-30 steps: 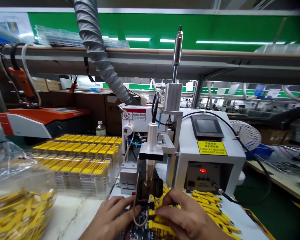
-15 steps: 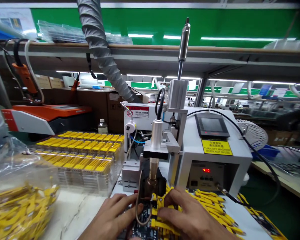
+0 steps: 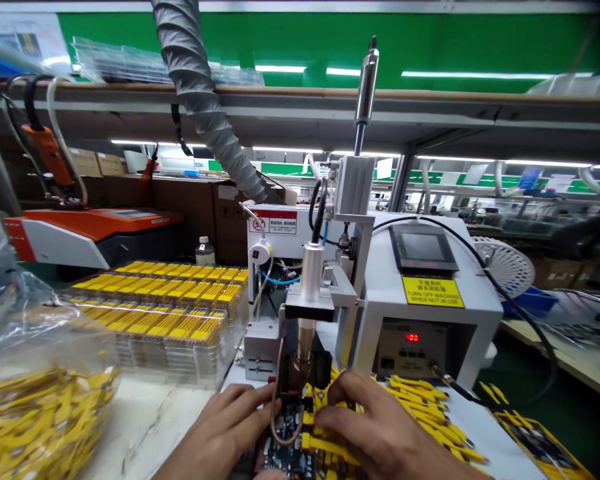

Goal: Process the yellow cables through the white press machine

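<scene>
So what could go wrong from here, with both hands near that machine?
Possibly a burn: the left hand and right hand are near the metal nozzle, and the warning label seems to read high temperature. The thin curved tube loops between the hands and could get bumped. The yellow strips crowd the circuit board, so one might shift.

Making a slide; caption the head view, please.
Left hand at a circuit board, right hand at yellow strips, before a white machine.
</scene>
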Demonstrator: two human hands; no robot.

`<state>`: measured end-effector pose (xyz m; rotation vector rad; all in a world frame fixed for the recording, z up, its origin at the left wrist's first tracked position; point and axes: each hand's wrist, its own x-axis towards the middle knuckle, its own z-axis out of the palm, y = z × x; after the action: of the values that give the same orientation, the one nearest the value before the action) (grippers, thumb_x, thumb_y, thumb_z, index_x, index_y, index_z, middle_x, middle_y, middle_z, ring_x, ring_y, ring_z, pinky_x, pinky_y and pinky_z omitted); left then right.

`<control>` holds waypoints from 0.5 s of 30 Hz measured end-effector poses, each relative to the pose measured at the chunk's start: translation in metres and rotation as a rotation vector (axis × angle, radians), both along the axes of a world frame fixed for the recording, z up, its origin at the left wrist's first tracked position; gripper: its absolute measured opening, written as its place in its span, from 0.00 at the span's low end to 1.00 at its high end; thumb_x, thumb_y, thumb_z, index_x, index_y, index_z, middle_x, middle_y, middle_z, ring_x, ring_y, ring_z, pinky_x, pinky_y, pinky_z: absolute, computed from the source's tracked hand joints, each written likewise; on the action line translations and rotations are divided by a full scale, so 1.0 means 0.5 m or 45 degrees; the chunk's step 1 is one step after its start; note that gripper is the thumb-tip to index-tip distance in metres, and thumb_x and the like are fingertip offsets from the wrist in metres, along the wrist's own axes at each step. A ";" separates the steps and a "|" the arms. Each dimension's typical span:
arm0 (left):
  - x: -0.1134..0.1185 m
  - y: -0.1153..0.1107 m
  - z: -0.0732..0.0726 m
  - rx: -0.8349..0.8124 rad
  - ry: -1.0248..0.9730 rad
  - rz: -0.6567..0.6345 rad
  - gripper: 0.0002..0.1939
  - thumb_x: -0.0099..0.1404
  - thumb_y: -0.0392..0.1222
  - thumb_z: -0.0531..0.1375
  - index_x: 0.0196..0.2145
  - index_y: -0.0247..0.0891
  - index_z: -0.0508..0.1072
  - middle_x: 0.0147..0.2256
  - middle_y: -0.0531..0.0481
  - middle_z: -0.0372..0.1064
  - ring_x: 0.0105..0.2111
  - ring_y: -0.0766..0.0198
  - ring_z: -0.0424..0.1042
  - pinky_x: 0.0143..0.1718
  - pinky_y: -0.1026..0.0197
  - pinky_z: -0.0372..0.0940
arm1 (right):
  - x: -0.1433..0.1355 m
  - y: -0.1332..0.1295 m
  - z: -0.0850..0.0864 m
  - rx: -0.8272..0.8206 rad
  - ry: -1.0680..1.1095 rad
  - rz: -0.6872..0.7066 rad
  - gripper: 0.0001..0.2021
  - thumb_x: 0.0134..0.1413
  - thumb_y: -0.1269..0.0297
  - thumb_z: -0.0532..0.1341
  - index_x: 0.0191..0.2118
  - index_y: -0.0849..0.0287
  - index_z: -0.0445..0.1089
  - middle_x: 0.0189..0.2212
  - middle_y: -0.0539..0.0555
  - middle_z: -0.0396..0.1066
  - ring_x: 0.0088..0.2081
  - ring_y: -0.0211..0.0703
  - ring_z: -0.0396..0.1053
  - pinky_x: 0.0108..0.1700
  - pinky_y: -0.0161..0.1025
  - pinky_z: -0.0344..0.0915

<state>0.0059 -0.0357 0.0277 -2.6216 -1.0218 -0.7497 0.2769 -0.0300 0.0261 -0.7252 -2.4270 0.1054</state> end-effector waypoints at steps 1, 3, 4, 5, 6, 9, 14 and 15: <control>0.001 0.001 0.000 0.025 0.012 -0.031 0.32 0.61 0.58 0.63 0.61 0.52 0.64 0.52 0.51 0.73 0.46 0.65 0.76 0.44 0.66 0.75 | -0.001 0.000 0.002 0.018 0.019 0.009 0.09 0.67 0.66 0.54 0.49 0.57 0.68 0.38 0.56 0.64 0.38 0.41 0.63 0.37 0.34 0.58; 0.003 0.001 -0.004 0.100 0.022 -0.045 0.31 0.61 0.58 0.63 0.59 0.50 0.66 0.50 0.50 0.74 0.44 0.65 0.77 0.41 0.67 0.76 | -0.002 0.000 0.003 0.055 0.040 0.032 0.09 0.67 0.67 0.54 0.48 0.59 0.68 0.37 0.57 0.63 0.37 0.41 0.63 0.36 0.34 0.58; 0.004 0.000 -0.006 0.131 0.025 -0.015 0.29 0.61 0.59 0.63 0.57 0.48 0.68 0.49 0.49 0.75 0.44 0.65 0.76 0.41 0.67 0.76 | -0.002 0.000 0.004 0.070 0.041 0.041 0.08 0.66 0.67 0.54 0.48 0.59 0.67 0.37 0.57 0.63 0.37 0.41 0.62 0.36 0.34 0.58; 0.006 -0.002 -0.007 0.150 0.028 0.029 0.27 0.61 0.61 0.62 0.54 0.46 0.71 0.48 0.49 0.75 0.44 0.65 0.76 0.42 0.66 0.76 | -0.002 0.000 0.003 0.079 0.035 0.045 0.08 0.66 0.68 0.55 0.47 0.59 0.67 0.37 0.57 0.63 0.38 0.41 0.62 0.36 0.34 0.58; 0.007 -0.004 -0.008 0.160 0.030 0.078 0.26 0.62 0.62 0.61 0.52 0.45 0.72 0.48 0.49 0.75 0.45 0.65 0.76 0.43 0.66 0.76 | -0.002 0.001 0.003 0.075 0.026 0.039 0.08 0.65 0.69 0.55 0.47 0.59 0.67 0.37 0.56 0.63 0.37 0.41 0.62 0.36 0.34 0.58; 0.006 -0.003 -0.006 0.214 0.038 0.055 0.25 0.63 0.61 0.61 0.52 0.46 0.70 0.50 0.56 0.74 0.46 0.68 0.74 0.44 0.69 0.74 | -0.002 0.002 0.002 -0.032 0.000 -0.025 0.06 0.62 0.69 0.58 0.44 0.58 0.68 0.37 0.55 0.63 0.36 0.41 0.62 0.35 0.34 0.58; -0.002 0.013 0.002 0.344 -0.024 -0.094 0.29 0.62 0.56 0.62 0.58 0.49 0.63 0.51 0.63 0.73 0.45 0.72 0.73 0.43 0.75 0.73 | -0.002 0.002 0.004 -0.045 -0.022 -0.008 0.07 0.61 0.72 0.58 0.44 0.58 0.68 0.38 0.55 0.64 0.35 0.40 0.62 0.36 0.34 0.59; -0.001 0.012 0.004 0.357 -0.024 -0.084 0.28 0.62 0.56 0.62 0.57 0.49 0.64 0.51 0.63 0.73 0.45 0.73 0.73 0.43 0.75 0.72 | -0.002 0.003 0.003 -0.027 -0.017 0.006 0.07 0.61 0.72 0.58 0.45 0.58 0.67 0.39 0.55 0.64 0.36 0.40 0.62 0.36 0.34 0.59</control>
<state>0.0054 -0.0294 0.0295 -2.4202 -0.7743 -0.8652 0.2759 -0.0286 0.0278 -0.7317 -2.4441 0.1283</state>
